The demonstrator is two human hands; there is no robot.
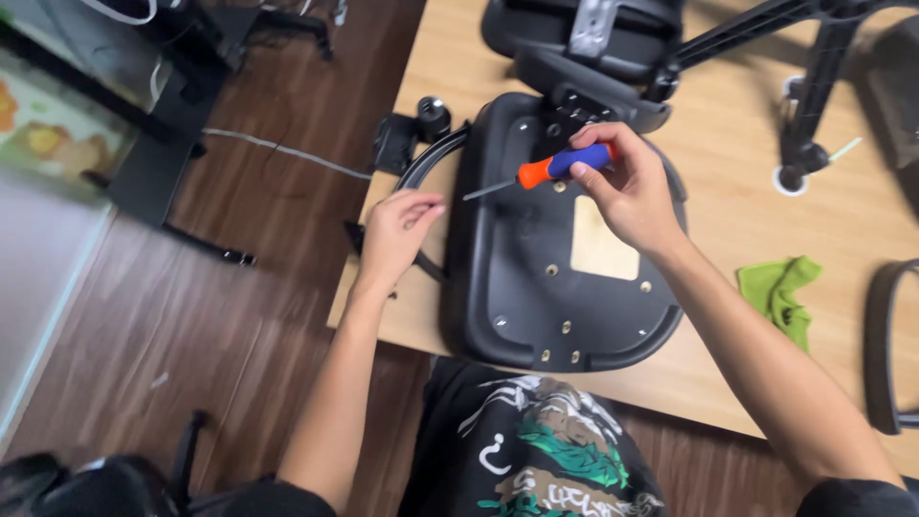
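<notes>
Head view: right hand (627,196) grips screwdriver (555,166).

orange-blue screwdriver (560,165) held level, perhaps touching upturned black seat pan (536,278).

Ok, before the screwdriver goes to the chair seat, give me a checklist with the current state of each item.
1. Right hand grips the screwdriver by its orange and blue handle: ok.
2. Screwdriver tip seated in a screw or hole: not ok, it hangs above the seat pan.
3. Left hand holds a fastener between pinched fingertips: cannot tell, too small.
4. Upturned black chair seat lies flat on the wooden table: ok.
5. Seat fully on the table: not ok, its near edge overhangs.
6. Green cloth lies apart from the seat: ok.
</notes>
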